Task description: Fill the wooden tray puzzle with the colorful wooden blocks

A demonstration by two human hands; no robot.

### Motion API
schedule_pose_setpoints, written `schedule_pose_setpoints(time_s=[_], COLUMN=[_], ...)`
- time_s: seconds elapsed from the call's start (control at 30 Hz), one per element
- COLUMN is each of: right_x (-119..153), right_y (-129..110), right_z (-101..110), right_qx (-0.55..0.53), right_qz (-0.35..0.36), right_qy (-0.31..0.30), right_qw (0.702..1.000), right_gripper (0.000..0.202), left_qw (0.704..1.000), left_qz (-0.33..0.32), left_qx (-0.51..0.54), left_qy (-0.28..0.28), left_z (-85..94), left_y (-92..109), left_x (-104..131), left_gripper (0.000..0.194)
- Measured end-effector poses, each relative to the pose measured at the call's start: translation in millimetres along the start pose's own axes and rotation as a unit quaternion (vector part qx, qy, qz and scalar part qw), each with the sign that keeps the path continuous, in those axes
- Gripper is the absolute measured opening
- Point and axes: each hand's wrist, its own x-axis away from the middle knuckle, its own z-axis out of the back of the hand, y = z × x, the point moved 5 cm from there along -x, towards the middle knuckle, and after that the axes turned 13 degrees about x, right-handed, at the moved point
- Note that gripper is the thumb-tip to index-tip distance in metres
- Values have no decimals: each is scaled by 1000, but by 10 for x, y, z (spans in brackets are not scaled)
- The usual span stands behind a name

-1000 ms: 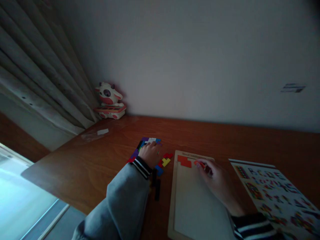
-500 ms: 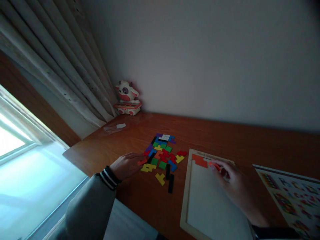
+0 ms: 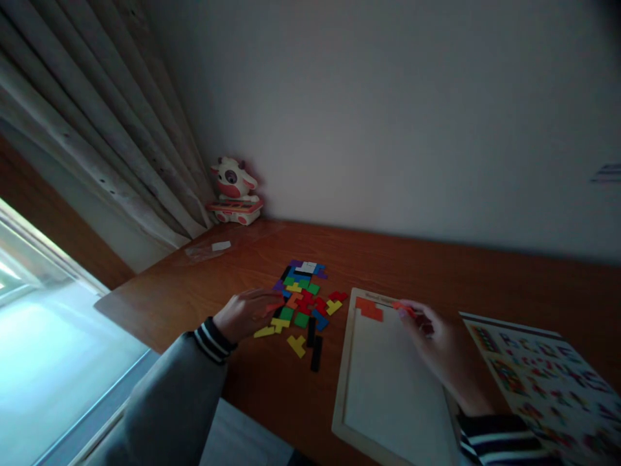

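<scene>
Curtain (image 3: 101,123) and toy cow (image 3: 235,191) suggest a home.

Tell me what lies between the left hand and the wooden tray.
In the head view, colored puzzle pieces, including black bars, lie on the tabletop between the left hand and the wooden tray.

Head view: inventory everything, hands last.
curtain: 1, pale, far left
window: 1, bright, left edge
panel: 1, brown, left
wall: 1, grey, behind
wall mark: 1, dark, right edge
toy cow: 1, white and red, far corner
wrapper: 1, clear, near toy
table: 1, brown, below wall
unclear surface: 1, grey, bottom edge
loose pieces: many, mixed colours, left of the tray
tray: 1, pale, centre right
tray patch: 1, orange, far left corner
printed sheet: 1, white, colourful, right
cuffs: 2, black-and-white, wrists
left hand: 1, by loose pieces, touching red-orange piece
right hand: 1, over tray's far edge, pinching orange piece
</scene>
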Motion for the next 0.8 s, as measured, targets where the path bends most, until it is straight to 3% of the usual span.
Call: schedule_pose_setpoints(time_s=[0.1, 0.27, 0.37, 0.47, 0.63, 0.8], right_x=[-25, -61, -98, -145, -197, -163], right_y=[78, 198, 293, 430, 581, 493], right_z=[11, 13, 15, -2, 30, 76], right_qx=[-57, -122, -152, -178, -189, -48], right_qz=[-46, -74, -65, -75, -70, -29], right_qy=[-13, -12, 8, 11, 19, -32], right_qw=[997, 990, 986, 981, 979, 998], right_gripper=[45, 48, 46, 44, 52, 36], left_qw=[997, 978, 965, 951, 946, 950], left_qz=[-49, -152, -180, -219, -245, -247], left_qx=[55, 119, 144, 155, 149, 144], left_qy=[-12, -84, -121, -153, -153, -124], left_z=[-255, -904, -1243, -1490, -1631, -1597], left_y=[332, 898, 1080, 1164, 1161, 1142], left_x=[-354, -900, -1107, -1173, -1091, -1030], left_gripper=[26, 26, 25, 23, 23, 25])
